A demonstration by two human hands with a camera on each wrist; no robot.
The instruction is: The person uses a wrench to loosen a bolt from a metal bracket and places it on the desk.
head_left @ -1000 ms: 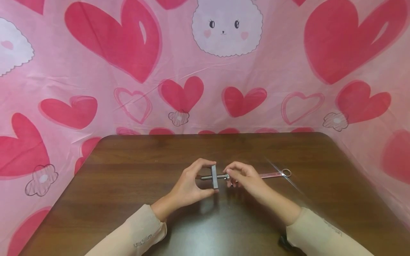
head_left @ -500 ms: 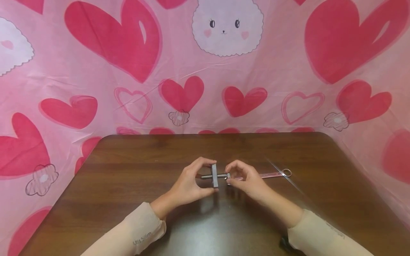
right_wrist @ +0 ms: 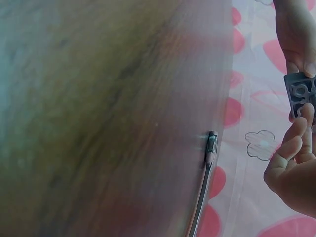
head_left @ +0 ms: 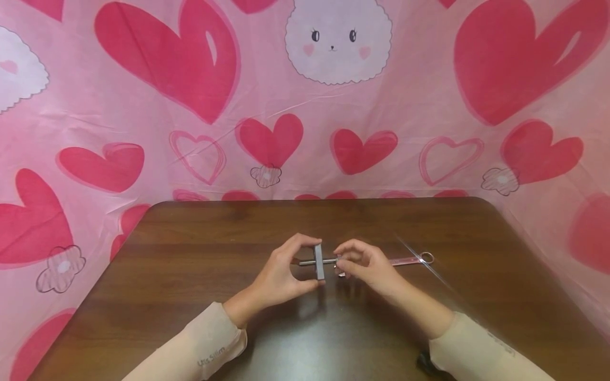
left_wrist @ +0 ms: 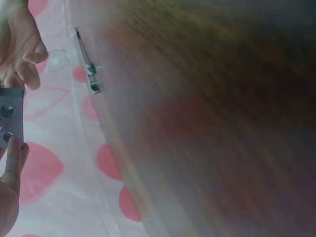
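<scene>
My left hand (head_left: 278,272) grips a grey rectangular block (head_left: 319,262) by its two ends, thumb below and fingers above. Several round holes in the block (left_wrist: 10,111) show in the left wrist view; its ribbed, hollowed face is in the right wrist view. A metal bolt (head_left: 307,263) passes crosswise through the block and sticks out on both sides. At the bolt's right end, my right hand (head_left: 364,262) pinches the head between thumb and fingers, which mostly hide it. On the tabletop behind the right hand lies a shiny combination wrench (head_left: 405,261), partly covered by it.
The brown wooden table (head_left: 200,227) has rounded far corners. A pink cloth (head_left: 314,100) with red hearts hangs behind and beside it. Near the right sleeve, a small dark object (head_left: 424,362) is partly hidden at the front.
My right fingers and thumb have shifted around the bolt's head, spreading and then closing on it again. The left hand and the block stay nearly still.
</scene>
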